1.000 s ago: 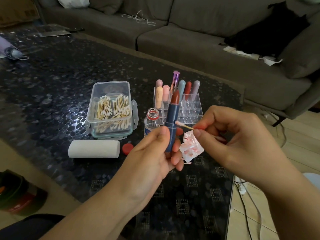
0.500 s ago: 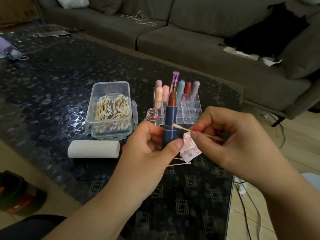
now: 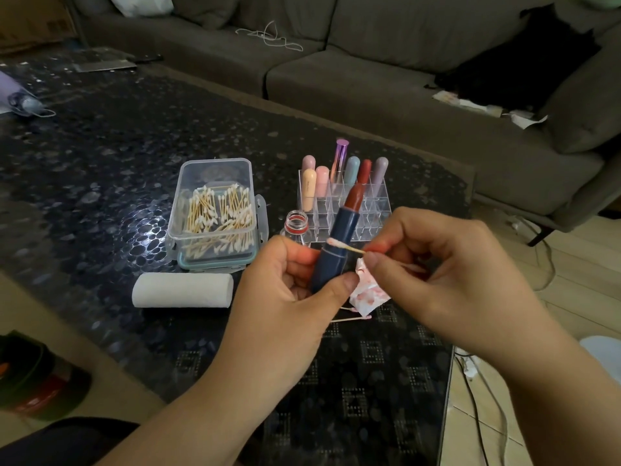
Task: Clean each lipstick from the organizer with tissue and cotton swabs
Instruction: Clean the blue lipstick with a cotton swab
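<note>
In front of the clear organizer [image 3: 349,210], above the dark patterned surface [image 3: 100,156]: a navy lipstick [image 3: 336,250], uncapped, brown-red bullet up and tilted slightly right. Gripped low on the tube by the left hand [image 3: 295,297], thumb on the near side, fingers curled behind. Touching the tube's pale band: the white tip of a cotton swab [image 3: 346,246], pinched by its wooden stick between thumb and forefinger of the right hand [image 3: 447,274]. Tucked under the same right hand, just right of the lipstick: a crumpled tissue [image 3: 368,290] stained pink and red. Below the tissue, lying on the surface: 2 used swabs [image 3: 349,318] with pinkish tips.

In the organizer's back rows: 7 capped lipsticks [image 3: 336,169], upright, in peach, pink, metallic purple, pale blue, red and lilac. Just left of the organizer: a small open bottle [image 3: 297,223] with a red-ringed neck. Further left of the organizer: a clear lidless box [image 3: 215,210] full of cotton swabs. Near the front of that box: a white tissue roll [image 3: 183,290] lying on its side.
</note>
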A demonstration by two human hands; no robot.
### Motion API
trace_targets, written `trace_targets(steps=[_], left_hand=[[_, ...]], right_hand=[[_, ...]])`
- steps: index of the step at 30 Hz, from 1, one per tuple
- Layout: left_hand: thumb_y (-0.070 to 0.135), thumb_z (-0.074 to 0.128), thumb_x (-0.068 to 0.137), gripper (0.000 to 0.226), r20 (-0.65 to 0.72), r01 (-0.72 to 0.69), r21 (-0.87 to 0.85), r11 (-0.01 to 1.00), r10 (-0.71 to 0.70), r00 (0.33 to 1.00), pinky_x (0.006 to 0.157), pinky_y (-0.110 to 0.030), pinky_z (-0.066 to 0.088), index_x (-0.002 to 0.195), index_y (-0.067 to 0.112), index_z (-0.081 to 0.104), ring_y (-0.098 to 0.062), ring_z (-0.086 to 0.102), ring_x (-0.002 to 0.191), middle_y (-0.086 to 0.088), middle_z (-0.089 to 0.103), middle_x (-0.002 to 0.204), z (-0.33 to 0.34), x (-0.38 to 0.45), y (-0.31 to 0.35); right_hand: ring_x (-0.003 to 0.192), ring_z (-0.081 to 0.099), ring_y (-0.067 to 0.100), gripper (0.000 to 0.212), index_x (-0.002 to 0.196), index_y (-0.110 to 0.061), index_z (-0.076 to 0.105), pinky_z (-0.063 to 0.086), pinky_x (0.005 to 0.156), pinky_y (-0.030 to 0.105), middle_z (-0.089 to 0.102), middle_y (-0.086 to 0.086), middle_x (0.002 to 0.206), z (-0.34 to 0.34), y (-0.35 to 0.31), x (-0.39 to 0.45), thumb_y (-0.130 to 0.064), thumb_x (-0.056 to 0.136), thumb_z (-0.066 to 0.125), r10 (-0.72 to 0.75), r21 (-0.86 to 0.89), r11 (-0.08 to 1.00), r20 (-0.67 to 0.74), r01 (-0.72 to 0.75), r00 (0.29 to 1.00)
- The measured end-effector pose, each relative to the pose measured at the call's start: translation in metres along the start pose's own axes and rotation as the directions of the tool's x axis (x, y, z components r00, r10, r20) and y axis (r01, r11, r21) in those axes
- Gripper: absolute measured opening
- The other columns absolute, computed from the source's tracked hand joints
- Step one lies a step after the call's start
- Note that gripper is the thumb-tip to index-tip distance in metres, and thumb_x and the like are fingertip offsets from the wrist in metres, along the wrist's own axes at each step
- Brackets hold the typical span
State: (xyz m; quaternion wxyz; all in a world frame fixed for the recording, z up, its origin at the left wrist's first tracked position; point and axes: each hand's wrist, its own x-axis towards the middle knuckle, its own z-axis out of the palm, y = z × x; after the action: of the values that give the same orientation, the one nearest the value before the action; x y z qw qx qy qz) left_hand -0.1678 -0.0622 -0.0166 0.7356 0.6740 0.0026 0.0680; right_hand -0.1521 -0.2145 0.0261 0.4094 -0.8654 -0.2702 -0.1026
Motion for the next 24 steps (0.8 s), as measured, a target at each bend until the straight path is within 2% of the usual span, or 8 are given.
trace_targets(steps=[2, 5, 9, 13, 17, 21, 24], left_hand=[[0.017, 0.078, 0.067, 0.023, 0.021, 0.007, -0.009, 1.0, -0.007, 1.0, 0.056, -0.009, 0.046, 0.08, 0.019, 0.059, 0.002, 0.061, 0.059, 0.013, 0.067, 0.068, -0.0017, -0.0004, 0.0013], [0.034, 0.07, 0.061, 0.026, 0.076, 0.025, -0.042, 0.999, -0.022, 0.997, 0.06, -0.015, 0.049, 0.082, 0.02, 0.062, -0.002, 0.062, 0.061, 0.008, 0.069, 0.07, -0.0044, 0.0009, 0.0034], [0.027, 0.063, 0.066, 0.029, 0.181, 0.095, -0.174, 0.98, -0.063, 0.981, 0.061, -0.019, 0.051, 0.092, 0.015, 0.066, -0.01, 0.064, 0.067, 0.004, 0.07, 0.073, -0.003, 0.0007, 0.0031], [0.025, 0.068, 0.081, 0.02, 0.233, 0.149, -0.238, 0.96, -0.093, 0.968, 0.061, -0.023, 0.051, 0.095, 0.012, 0.067, -0.016, 0.063, 0.069, -0.002, 0.068, 0.073, -0.0031, 0.0002, 0.001], [0.02, 0.056, 0.079, 0.023, 0.298, 0.188, -0.31, 0.932, -0.092, 0.95, 0.056, -0.024, 0.05, 0.094, 0.007, 0.068, -0.015, 0.059, 0.063, -0.005, 0.065, 0.075, -0.0029, 0.0008, 0.0004], [0.019, 0.05, 0.083, 0.026, 0.411, 0.332, -0.446, 0.831, -0.14, 0.901, 0.054, -0.025, 0.048, 0.09, 0.007, 0.071, -0.013, 0.051, 0.058, -0.005, 0.058, 0.073, -0.0015, -0.0002, 0.0015], [0.019, 0.049, 0.083, 0.027, 0.492, 0.437, -0.545, 0.716, -0.149, 0.858, 0.057, -0.027, 0.048, 0.09, 0.007, 0.072, -0.013, 0.045, 0.057, -0.006, 0.053, 0.071, -0.0031, 0.0007, 0.0022]], right_hand=[[0.044, 0.047, 0.007, 0.01, 0.069, -0.015, 0.061, 0.035, 0.049, 0.008, 0.056, 0.002, 0.053, -0.0057, 0.0009, -0.0005, -0.017, 0.078, 0.064, 0.025, 0.03, 0.999, -0.016, -0.024, 1.0], [0.046, 0.046, 0.01, 0.01, 0.071, -0.017, 0.061, 0.036, 0.049, 0.01, 0.055, 0.004, 0.055, -0.0072, 0.0033, -0.0012, -0.022, 0.08, 0.064, 0.031, 0.053, 0.998, -0.013, -0.031, 0.999], [0.046, 0.042, 0.006, 0.009, 0.072, -0.013, 0.061, 0.036, 0.048, 0.013, 0.052, 0.005, 0.054, -0.0069, 0.0043, -0.0017, -0.016, 0.08, 0.064, 0.03, 0.13, 0.991, 0.012, -0.031, 0.999], [0.045, 0.04, 0.005, 0.01, 0.071, -0.014, 0.061, 0.034, 0.049, 0.012, 0.049, 0.003, 0.052, -0.0098, 0.0062, -0.0019, -0.016, 0.081, 0.063, 0.041, 0.165, 0.986, -0.018, -0.038, 0.999], [0.046, 0.043, 0.011, 0.009, 0.073, -0.012, 0.062, 0.037, 0.049, 0.014, 0.054, 0.008, 0.055, -0.007, 0.0064, -0.0023, -0.015, 0.081, 0.063, 0.026, 0.167, 0.986, 0.026, -0.03, 0.999], [0.046, 0.043, 0.009, 0.015, 0.075, -0.013, 0.062, 0.037, 0.05, 0.013, 0.052, 0.008, 0.055, -0.0111, 0.009, -0.0019, -0.025, 0.083, 0.064, 0.02, 0.165, 0.986, -0.02, -0.016, 1.0], [0.048, 0.045, 0.011, 0.015, 0.078, -0.015, 0.063, 0.038, 0.05, 0.015, 0.055, 0.006, 0.057, -0.0092, 0.0087, -0.0023, -0.029, 0.083, 0.06, 0.004, 0.164, 0.986, 0.025, -0.008, 1.0]])
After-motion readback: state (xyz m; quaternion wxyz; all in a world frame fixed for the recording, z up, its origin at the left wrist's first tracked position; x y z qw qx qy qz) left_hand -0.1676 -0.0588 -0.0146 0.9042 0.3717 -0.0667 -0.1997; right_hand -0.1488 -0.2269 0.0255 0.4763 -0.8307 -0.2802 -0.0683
